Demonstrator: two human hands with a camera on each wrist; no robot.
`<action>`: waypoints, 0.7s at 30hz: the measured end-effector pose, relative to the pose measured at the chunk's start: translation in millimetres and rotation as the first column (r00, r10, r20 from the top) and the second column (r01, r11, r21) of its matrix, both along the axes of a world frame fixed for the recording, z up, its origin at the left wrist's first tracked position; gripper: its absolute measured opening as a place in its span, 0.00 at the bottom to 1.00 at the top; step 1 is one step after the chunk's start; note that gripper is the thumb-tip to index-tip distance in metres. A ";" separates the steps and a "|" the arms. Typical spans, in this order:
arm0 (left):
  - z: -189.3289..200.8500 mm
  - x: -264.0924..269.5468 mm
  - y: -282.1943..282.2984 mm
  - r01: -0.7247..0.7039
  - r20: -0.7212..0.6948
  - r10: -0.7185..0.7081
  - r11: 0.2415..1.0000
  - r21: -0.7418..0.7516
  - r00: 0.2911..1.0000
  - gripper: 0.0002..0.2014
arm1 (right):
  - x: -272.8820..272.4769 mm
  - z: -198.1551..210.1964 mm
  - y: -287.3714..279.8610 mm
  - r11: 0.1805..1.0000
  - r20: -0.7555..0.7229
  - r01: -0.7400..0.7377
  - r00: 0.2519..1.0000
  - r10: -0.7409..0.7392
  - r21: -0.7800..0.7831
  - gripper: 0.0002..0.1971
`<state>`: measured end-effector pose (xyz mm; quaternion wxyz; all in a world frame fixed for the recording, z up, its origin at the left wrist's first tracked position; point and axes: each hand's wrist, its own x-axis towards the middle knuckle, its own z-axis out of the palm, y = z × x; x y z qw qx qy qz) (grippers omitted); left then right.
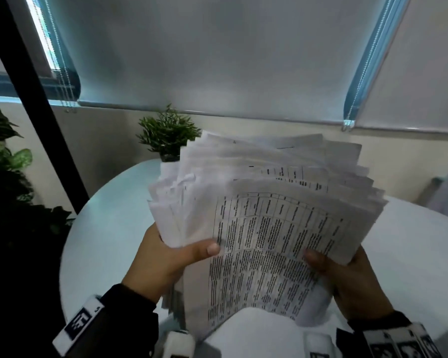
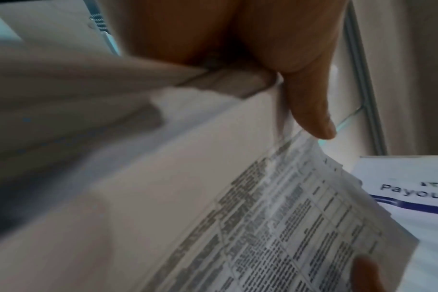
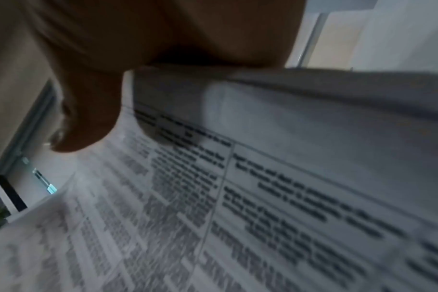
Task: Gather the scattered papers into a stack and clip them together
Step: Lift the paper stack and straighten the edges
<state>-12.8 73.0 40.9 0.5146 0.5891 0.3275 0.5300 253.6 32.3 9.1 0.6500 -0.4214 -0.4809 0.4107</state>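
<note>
Papers gathered in two hands, but not neat and not clipped yet.

Closest to the person, the left hand [image 1: 163,257] and the right hand [image 1: 347,277] each grip one side of the papers [image 1: 269,228], thumbs on top and the other fingers hidden behind, holding the bundle up above the round white table [image 1: 96,241]. The gathering looks mostly done, though one printed sheet [image 2: 413,189] shows apart from the bundle in the left wrist view. The thin white sheets are bendy, some crumpled, with edges fanned out unevenly (they need tapping straight). The front page has a grid of small dark print. I see no clip anywhere. Farther back stands a small spiky green plant [image 1: 168,133], then pale smooth window blinds [image 1: 217,52].
</note>
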 end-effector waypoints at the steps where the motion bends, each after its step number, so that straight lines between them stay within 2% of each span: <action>1: 2.3 -1.5 1.3 0.044 0.011 -0.044 0.999 0.017 0.999 0.29 | 1.0 2.5 1.1 1.000 0.006 -0.029 1.000 0.029 -0.004 0.24; 3: 8.1 -6.0 3.5 0.093 0.011 -0.093 0.995 0.045 0.996 0.33 | 8.7 6.2 4.3 0.998 -0.001 -0.059 0.998 0.059 0.015 0.28; 5: 10.0 -10.0 5.2 0.097 0.014 -0.098 0.994 0.046 0.995 0.35 | 14.7 5.3 8.1 0.998 0.031 -0.060 0.998 0.059 0.030 0.47; 6: 9.5 -9.0 4.5 0.098 0.008 -0.098 0.994 0.041 0.995 0.34 | 11.1 7.3 8.0 0.998 0.039 -0.060 0.997 0.059 0.013 0.49; 9: 6.1 -0.5 -1.7 0.015 0.000 -0.015 1.000 0.021 1.000 0.29 | -4.1 12.5 6.0 0.997 0.067 -0.072 0.995 0.070 0.022 0.31; 11: 5.6 -3.0 -1.5 -0.068 0.004 0.068 0.997 0.025 0.998 0.26 | -8.5 13.6 7.4 0.999 0.086 0.006 0.996 -0.010 0.041 0.24; 15: 3.5 -11.7 -0.6 -0.018 -0.025 0.018 1.000 0.013 1.000 0.29 | -2.5 4.2 3.2 0.998 0.025 0.044 0.999 -0.045 0.055 0.35; 18: 0.4 -1.8 -4.6 -0.001 -0.028 0.002 0.999 0.038 1.000 0.31 | -14.0 4.0 -2.5 1.000 0.063 0.017 0.998 -0.018 0.023 0.44; 19: 0.6 1.7 -5.7 -0.031 -0.033 0.033 0.997 0.070 0.999 0.30 | -18.5 5.4 -3.3 0.999 0.078 0.033 0.996 -0.036 0.037 0.44; 21: 4.6 5.0 -6.3 -0.120 -0.007 0.121 0.988 0.098 0.993 0.27 | -19.7 11.7 -2.8 0.987 0.073 0.092 0.992 -0.102 0.131 0.32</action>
